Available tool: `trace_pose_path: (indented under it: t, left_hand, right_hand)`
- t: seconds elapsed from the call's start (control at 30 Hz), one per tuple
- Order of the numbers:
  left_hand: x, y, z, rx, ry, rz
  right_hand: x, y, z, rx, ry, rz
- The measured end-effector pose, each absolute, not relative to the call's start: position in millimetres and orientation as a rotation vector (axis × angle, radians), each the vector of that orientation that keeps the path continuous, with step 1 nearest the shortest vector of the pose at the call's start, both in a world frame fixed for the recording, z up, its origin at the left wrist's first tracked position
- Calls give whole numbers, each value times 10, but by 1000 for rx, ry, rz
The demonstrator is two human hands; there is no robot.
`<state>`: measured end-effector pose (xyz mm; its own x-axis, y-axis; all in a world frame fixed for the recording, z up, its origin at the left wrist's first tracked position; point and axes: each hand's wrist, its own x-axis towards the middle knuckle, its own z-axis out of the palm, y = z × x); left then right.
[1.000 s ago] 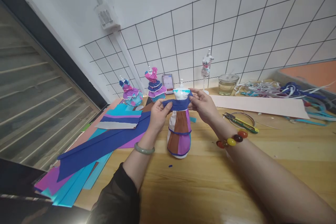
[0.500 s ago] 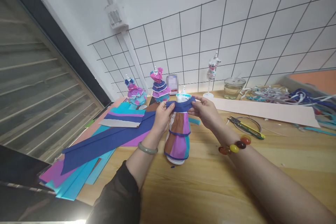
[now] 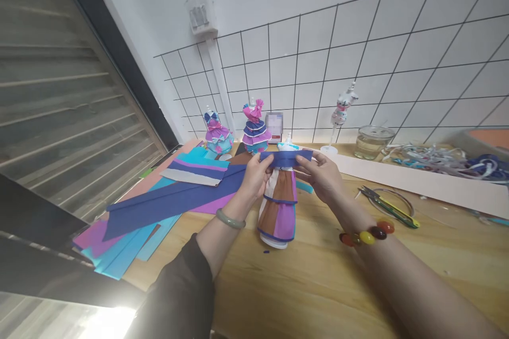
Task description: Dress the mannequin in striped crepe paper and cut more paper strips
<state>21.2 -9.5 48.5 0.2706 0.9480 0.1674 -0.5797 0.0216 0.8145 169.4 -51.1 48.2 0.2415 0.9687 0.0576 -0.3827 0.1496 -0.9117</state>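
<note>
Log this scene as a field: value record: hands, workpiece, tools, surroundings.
left_hand: left hand pinching dark blue strip near one end
right_hand: right hand pinching it near the other
strip_pose: stretched across front of tiered dress; contact unclear
dress_state: upright, lower tiers blue-edged
tools: yellow-green snips, on table, right side
left_side: overlapping coloured sheets
back: two small dressed mannequins, glass bowl at right

At twelve o'clock I hold a navy strip (image 3: 284,159) stretched flat and nearly level before a small, upright white dress form (image 3: 289,139), turquoise showing at its top. Towards its six o'clock hangs a two-tiered skirt (image 3: 280,217) with white, brown and purple panels, trimmed blue.
</note>
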Motion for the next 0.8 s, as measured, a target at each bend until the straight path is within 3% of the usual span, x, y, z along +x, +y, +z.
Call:
trace_pose_path:
  t: [0.37, 0.8]
  left_hand:
    - [161, -200, 670, 1062, 415, 1245]
    - [214, -264, 633, 1134, 303, 1270]
  right_hand:
    - [1648, -567, 549, -919, -895, 910]
    - [1507, -772, 721, -1057, -1142, 350]
